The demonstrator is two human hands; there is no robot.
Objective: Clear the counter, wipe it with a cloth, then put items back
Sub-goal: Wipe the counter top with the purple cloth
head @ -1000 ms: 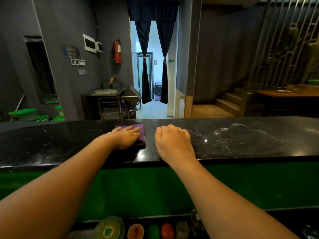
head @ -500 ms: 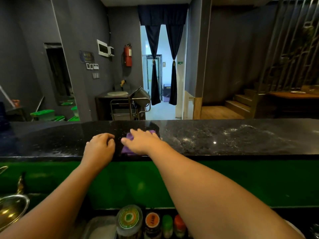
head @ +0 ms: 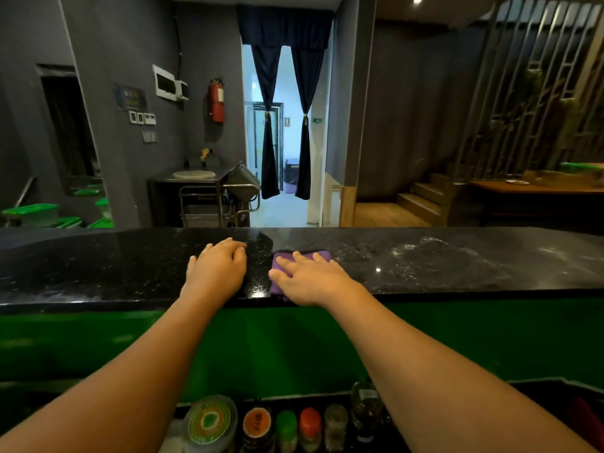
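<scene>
Wiping step, worktop; entry ordered near to far.

Near edge, below the worktop: condiment containers, a row along the bottom of view. Count: six caps or lids clearly seen, being one wide round lid [head: 209,421], one orange-labelled cap [head: 257,424], one green cap [head: 286,424], one red cap [head: 310,421], and two clear bottles [head: 336,420] to the right. More may be hidden behind the arms.

Middle, black stone worktop [head: 98,273]: bare but for one cloth.
- Purple cloth [head: 322,256], count one, folded, lying at the near edge just right of centre.
- Right hand [head: 310,279], count one; fingers [head: 302,258] spread flat on the cloth, pressing it down, not gripping.
- Left hand [head: 217,269], count one; fingers loosely curled, holding nothing, resting on the stone just left of the cloth.

Method, as judged: keep the palm flat, sweep right in overlapping passes toward the pale smears [head: 434,253], and let the left hand brace.

Far: fire extinguisher [head: 216,100], one; curtains, two; green-lidded bins [head: 31,214], at least three.
</scene>
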